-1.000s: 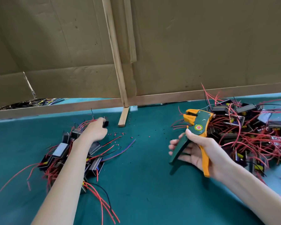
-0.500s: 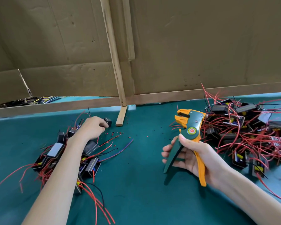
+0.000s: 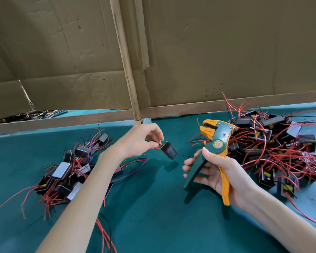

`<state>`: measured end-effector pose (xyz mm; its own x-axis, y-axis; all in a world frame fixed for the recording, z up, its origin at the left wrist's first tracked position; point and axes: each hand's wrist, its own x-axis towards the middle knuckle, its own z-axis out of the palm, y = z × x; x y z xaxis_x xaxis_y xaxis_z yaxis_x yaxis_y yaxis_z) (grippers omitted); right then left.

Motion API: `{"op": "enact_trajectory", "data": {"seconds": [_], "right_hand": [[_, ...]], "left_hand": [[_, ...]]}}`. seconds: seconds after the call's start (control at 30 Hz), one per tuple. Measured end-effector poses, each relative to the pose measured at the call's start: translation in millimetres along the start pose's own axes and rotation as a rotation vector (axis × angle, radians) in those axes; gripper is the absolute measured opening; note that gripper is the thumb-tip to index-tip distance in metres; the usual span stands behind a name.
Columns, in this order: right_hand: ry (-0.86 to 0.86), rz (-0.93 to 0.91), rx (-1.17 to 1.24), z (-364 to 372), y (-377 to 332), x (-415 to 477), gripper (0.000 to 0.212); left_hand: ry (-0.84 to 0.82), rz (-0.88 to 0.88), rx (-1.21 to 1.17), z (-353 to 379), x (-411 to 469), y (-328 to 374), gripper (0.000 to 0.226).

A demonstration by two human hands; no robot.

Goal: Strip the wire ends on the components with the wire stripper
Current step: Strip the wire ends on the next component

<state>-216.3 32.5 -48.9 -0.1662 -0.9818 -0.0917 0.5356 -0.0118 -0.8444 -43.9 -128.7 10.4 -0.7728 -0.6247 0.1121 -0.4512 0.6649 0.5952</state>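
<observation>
Holding, left hand [image 3: 137,141]: fingertips pinched on the wires of a small black component [image 3: 169,150], which hangs tilted above the green table [image 3: 153,207]; a second ago this hand lay on the left pile [image 3: 67,172].
Right hand [image 3: 219,172]: closed around the wire stripper [image 3: 214,143], thumb on the green body, orange handle in the palm, tool head up; it sits slightly further left than before.
Tool and component: near, not touching.
Right pile [image 3: 281,143]: red-wired components, behind the stripper, unchanged.
Backdrop: cardboard wall [image 3: 226,52].
</observation>
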Motion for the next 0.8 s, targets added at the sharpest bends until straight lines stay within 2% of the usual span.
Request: {"op": "enact_trajectory", "data": {"seconds": [0.13,0.23,0.4,0.53,0.6,0.7,0.8], "right_hand": [[0.021,-0.009,0.002,-1,0,1,0.033],[0.018,-0.008,-0.001,-2,0,1,0.033],[0.003,-0.008,-0.027,0,2,0,0.033],[0.0,-0.003,-0.036,1,3,0,0.032],[0.001,-0.002,-0.032,1,2,0,0.031],[0.008,-0.004,-0.032,1,2,-1,0.031],[0.014,-0.005,-0.031,1,2,-1,0.029]], "left_hand": [[-0.128,-0.017,0.078,-5,-3,-5,0.02],[-0.136,-0.073,0.133,-8,-5,-11,0.023],[-0.043,-0.11,0.307,-8,-6,-19,0.026],[-0.014,-0.125,0.304,-9,-5,-21,0.031],[0.067,-0.07,0.37,-8,-4,-23,0.032],[0.253,0.011,0.616,-6,-2,-26,0.031],[0.304,0.003,0.654,-2,-1,-28,0.035]]}}
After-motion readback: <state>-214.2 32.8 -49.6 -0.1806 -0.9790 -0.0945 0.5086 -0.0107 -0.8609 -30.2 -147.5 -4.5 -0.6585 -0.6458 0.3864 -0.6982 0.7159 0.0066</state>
